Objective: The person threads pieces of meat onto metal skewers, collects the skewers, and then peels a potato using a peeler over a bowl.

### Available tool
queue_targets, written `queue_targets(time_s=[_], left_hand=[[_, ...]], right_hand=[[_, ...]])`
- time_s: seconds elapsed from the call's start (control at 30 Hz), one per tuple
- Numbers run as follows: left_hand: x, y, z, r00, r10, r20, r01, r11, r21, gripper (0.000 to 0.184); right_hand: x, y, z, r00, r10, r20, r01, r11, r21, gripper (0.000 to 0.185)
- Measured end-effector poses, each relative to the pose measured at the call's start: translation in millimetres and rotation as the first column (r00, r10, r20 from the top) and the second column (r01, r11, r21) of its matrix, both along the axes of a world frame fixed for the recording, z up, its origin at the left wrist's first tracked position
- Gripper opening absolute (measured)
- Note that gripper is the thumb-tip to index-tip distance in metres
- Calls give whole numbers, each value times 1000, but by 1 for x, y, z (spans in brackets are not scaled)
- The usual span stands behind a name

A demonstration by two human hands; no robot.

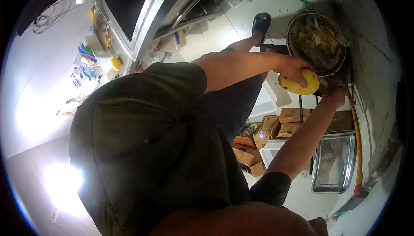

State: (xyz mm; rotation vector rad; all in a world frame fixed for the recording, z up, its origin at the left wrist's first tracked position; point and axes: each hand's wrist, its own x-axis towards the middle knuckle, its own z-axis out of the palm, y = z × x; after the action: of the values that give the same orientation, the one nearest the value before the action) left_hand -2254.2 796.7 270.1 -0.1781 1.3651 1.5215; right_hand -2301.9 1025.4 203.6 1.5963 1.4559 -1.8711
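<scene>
My left hand (295, 70) is wrapped over a large yellow fruit or vegetable (300, 83), just below the rim of a round bin. My right hand (337, 96) is close beside the yellow item's far end, its fingers curled around something dark that I cannot make out. The round bin (290, 42) holds brown and yellowish scraps and clear plastic.
Cardboard boxes (267, 130) stand below the hands, beside a clear rectangular lidded container (334, 163). A long wooden handle (357, 141) leans along the wall. A sandalled foot (261, 22) is left of the bin. Another yellow item (116, 64) lies at left.
</scene>
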Motion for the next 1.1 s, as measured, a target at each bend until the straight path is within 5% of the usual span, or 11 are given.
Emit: queue_targets(time_s=[0.2, 0.33, 0.53, 0.73, 0.93, 1.0, 1.1], left_hand=[[-10, -3, 9, 940, -162, -301, 119, 980, -157, 78], [-5, 0, 3, 945, -139, -295, 115, 988, -100, 80], [-1, 1, -11, 979, -28, -202, 15, 998, -64, 80], [-8, -7, -6, 953, -42, -299, 5, 993, -122, 80], [-5, 1, 0, 904, -104, -415, 46, 988, -148, 78], [-9, -1, 8, 893, -149, -424, 71, 978, -195, 75], [-13, 2, 4, 872, -211, -442, 116, 966, -232, 72]], right_hand=[[-1, -37, 55, 986, 144, 82, -152, 984, 91, 35], [-4, -17, 38, 998, -47, 29, 47, 999, -6, 33], [13, -29, 55, 1000, 12, 13, -12, 999, 35, 30], [5, -30, 46, 998, -63, -6, 62, 994, -88, 35], [0, -13, 21, 983, -178, 44, 171, 976, 135, 47], [4, -5, 17, 999, 20, 40, -20, 1000, -11, 46], [12, -15, 20, 830, 556, -39, -485, 755, 442, 44]])
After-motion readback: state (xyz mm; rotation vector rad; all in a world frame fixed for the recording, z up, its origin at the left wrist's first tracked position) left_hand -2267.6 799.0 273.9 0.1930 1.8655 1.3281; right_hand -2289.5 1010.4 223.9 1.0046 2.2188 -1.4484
